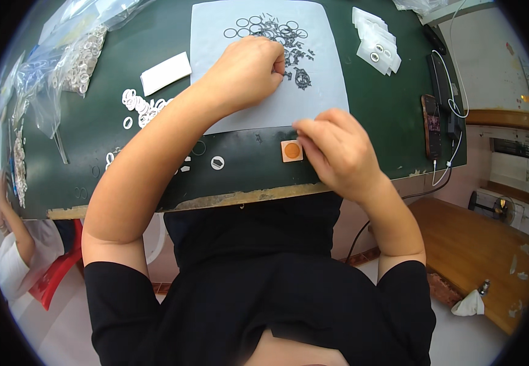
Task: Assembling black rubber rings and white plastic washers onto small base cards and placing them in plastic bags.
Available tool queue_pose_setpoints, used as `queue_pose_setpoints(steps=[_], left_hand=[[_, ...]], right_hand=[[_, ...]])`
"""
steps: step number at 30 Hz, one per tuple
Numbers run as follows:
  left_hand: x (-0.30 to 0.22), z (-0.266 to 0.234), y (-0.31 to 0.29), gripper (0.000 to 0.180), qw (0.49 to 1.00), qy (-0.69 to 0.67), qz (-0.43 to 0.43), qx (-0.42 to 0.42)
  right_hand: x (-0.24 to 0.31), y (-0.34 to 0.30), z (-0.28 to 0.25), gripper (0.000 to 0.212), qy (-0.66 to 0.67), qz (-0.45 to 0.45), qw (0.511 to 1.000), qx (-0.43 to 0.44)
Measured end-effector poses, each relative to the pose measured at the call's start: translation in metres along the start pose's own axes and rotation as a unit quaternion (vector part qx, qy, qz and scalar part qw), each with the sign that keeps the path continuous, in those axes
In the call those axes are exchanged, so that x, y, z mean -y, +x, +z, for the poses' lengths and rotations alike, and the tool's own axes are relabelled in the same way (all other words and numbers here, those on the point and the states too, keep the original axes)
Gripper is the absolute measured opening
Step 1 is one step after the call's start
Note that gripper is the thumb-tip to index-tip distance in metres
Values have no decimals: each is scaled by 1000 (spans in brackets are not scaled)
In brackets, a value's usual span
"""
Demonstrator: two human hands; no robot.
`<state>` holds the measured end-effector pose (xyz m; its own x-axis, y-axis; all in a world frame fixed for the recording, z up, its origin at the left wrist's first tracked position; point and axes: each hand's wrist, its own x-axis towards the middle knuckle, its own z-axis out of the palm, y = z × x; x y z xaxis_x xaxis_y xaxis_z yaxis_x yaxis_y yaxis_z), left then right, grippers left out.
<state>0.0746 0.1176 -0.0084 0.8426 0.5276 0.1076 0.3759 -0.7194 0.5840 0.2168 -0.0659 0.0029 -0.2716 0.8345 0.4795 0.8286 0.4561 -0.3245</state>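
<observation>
Black parts (301,78) lie by the curled left hand (247,64), an orange disc (292,150) by the pinched right hand (341,152); any hold is unclear.

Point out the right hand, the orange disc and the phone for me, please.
Right hand (345,151): head view, back of hand.
Orange disc (292,150): head view, its middle.
Phone (433,124): head view, screen.

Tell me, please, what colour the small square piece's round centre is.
The round centre is orange, showing best in the head view.

Plain black top (252,268) with short sleeves (121,299) ending just above the elbows (115,229)
</observation>
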Motion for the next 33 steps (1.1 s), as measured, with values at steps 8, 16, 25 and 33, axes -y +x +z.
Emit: queue_pose_setpoints(steps=[8,16,25,33], left_hand=[[-16,-7,-37,11,992,-85,37,-89],[-33,-17,-86,8,974,-201,-93,-54],[-27,-10,-84,14,983,-143,-52,-98],[-32,-9,-96,11,979,-130,-47,-148]], right_hand=[[18,-14,11,29,83,47,995,-41],[8,-15,1,16,45,180,980,-69],[-11,1,-3,13,109,189,973,77],[-20,6,-12,11,56,124,974,179]])
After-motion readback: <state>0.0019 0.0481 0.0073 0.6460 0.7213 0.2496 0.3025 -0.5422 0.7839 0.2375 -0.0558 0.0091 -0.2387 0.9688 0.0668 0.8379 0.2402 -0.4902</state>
